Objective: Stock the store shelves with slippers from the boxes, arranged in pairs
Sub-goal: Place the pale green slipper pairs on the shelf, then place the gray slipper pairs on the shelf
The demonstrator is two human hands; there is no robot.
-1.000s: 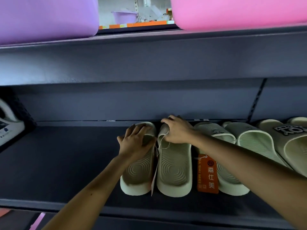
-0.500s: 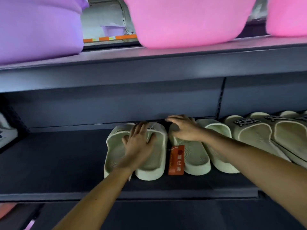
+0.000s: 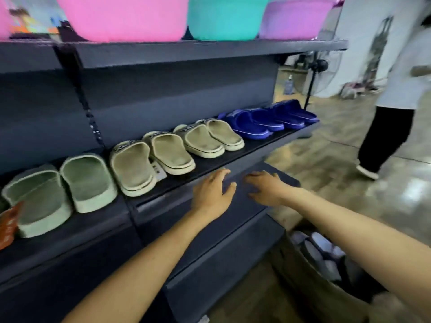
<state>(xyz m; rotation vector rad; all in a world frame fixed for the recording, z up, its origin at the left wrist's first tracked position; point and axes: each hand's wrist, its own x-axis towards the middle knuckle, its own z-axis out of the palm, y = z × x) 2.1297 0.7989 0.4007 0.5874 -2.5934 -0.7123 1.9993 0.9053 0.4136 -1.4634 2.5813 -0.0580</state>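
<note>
Slippers lined up in pairs along your shelf (image 3: pixel 233 159).
You see pale green slippers (image 3: pixel 63 190) at the shelf's left end, two beige pairs (image 3: pixel 172 152) mid-shelf, and blue slippers (image 3: pixel 268 122) at the right end, all flat with heels toward the front edge; a box (image 3: pixel 326 276) of more slippers sits below the right end.

Dark grey shelf (image 3: pixel 210 164) — pale green slippers (image 3: pixel 88 180), beige slippers (image 3: pixel 168 152), blue slippers (image 3: pixel 263 122); above — pink tub (image 3: pixel 126 17), teal tub (image 3: pixel 224 17), lilac tub (image 3: pixel 293 17).
</note>
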